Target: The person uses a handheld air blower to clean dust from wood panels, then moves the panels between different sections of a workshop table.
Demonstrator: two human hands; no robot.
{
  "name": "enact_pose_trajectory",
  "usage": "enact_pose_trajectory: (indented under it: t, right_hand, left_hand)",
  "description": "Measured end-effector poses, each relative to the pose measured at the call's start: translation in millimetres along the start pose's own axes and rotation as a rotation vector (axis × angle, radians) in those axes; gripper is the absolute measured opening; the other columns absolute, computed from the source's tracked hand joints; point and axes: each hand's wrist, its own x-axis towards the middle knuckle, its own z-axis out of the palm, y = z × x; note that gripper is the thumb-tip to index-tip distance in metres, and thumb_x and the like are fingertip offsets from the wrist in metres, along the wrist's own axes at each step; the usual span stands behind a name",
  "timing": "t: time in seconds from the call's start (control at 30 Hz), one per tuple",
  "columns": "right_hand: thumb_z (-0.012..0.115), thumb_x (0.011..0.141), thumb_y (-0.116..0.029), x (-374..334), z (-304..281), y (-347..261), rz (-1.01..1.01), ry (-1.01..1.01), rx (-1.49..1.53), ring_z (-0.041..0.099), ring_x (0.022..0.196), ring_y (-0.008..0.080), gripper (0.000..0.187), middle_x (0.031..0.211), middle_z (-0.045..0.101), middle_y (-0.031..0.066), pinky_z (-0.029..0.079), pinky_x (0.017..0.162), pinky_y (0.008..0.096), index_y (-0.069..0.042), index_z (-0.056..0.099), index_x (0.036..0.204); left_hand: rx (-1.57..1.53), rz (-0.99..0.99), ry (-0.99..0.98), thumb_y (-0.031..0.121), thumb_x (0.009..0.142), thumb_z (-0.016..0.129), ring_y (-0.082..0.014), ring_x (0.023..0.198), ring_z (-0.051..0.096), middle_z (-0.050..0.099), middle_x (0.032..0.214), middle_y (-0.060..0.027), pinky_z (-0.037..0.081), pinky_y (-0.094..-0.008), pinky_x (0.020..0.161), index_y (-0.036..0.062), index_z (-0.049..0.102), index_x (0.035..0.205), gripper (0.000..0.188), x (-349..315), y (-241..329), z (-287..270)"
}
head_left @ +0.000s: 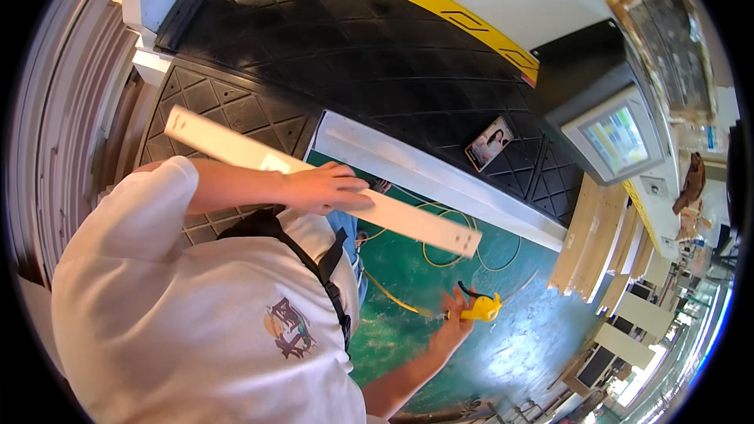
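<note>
A long pale board [416, 224] with small holes near both ends slants across the front of my body. My left hand [330, 188] is closed over its middle, with the fingers wrapped round the edge. A small white label [275, 163] shows on the board beside my wrist. Lower right, my right hand [454, 318] is closed round a yellow air blow gun [483, 308] with a black lever and a thin nozzle. The nozzle points up and to the right, apart from the board. A yellow hose [389, 293] runs from the gun's near end.
A black ribbed machine bed [345, 55] with a white metal edge [440, 177] lies ahead. On it rests a phone [488, 144]. A control screen [616, 144] stands at right, above stacked boards [589, 247]. More panels [75, 141] stand at left. Coiled hose [440, 255] lies on the green floor [408, 338].
</note>
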Motion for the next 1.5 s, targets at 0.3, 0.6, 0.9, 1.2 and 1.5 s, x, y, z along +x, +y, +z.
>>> enact_pose_trajectory:
  t: [0.3,0.6,0.9,1.2,1.5]
  right_hand:
    - [0.058,0.109,-0.021,-80.7,-52.4,66.1,-0.046,0.018,-0.050,0.072,0.105,0.0238,0.042,0.124,0.071,0.0128,0.055,0.087,0.0349,0.000,0.052,0.145]
    - [0.059,0.107,-0.018,-127.1,-55.9,109.4,-0.025,-0.077,-0.008,0.072,0.101,0.0218,0.031,0.123,0.071,0.0098,0.056,0.088,0.0341,0.004,0.065,0.129]
    - [0.060,0.107,-0.018,-96.6,-31.4,110.7,-0.013,-0.226,0.019,0.071,0.104,0.0231,0.038,0.119,0.071,0.0129,0.056,0.094,0.0359,0.003,0.058,0.138]
    - [0.062,0.105,-0.024,-47.2,12.6,14.8,-0.121,-0.440,-0.328,0.069,0.096,0.0179,0.032,0.105,0.073,0.0112,0.053,0.084,0.0322,0.005,0.069,0.118]
    - [0.060,0.108,-0.035,4.7,78.7,-76.4,-0.157,-0.616,-0.110,0.067,0.072,0.0149,0.060,0.116,0.070,0.0140,0.058,0.062,0.0292,0.005,0.045,0.150]
  left_hand:
    - [0.346,0.089,-0.360,-0.005,0.067,0.075,-0.0338,0.123,0.049,0.055,0.130,-0.0114,0.045,-0.0446,0.111,0.0102,0.048,0.151,0.089,34.1,-57.9,-68.4]
    - [0.707,-0.262,-0.442,0.011,0.085,0.067,-0.0276,0.132,0.051,0.057,0.137,-0.0076,0.045,-0.0442,0.111,0.0129,0.061,0.130,0.046,-112.7,-112.6,-115.4]
    - [0.466,-1.457,0.640,0.038,0.087,0.078,-0.0446,0.116,0.060,0.063,0.117,-0.0234,0.049,-0.0546,0.098,0.0060,0.054,0.131,0.060,-222.9,-87.6,-24.0]
    - [0.306,-1.310,0.950,0.024,0.078,0.084,-0.0418,0.121,0.059,0.068,0.130,-0.0179,0.047,-0.0490,0.105,0.0064,0.057,0.140,0.070,-234.8,-60.4,-19.7]
    - [0.367,-1.336,0.970,0.026,0.076,0.087,-0.0402,0.113,0.060,0.069,0.126,-0.0168,0.048,-0.0477,0.102,0.0056,0.057,0.140,0.074,-215.9,-86.8,-32.4]
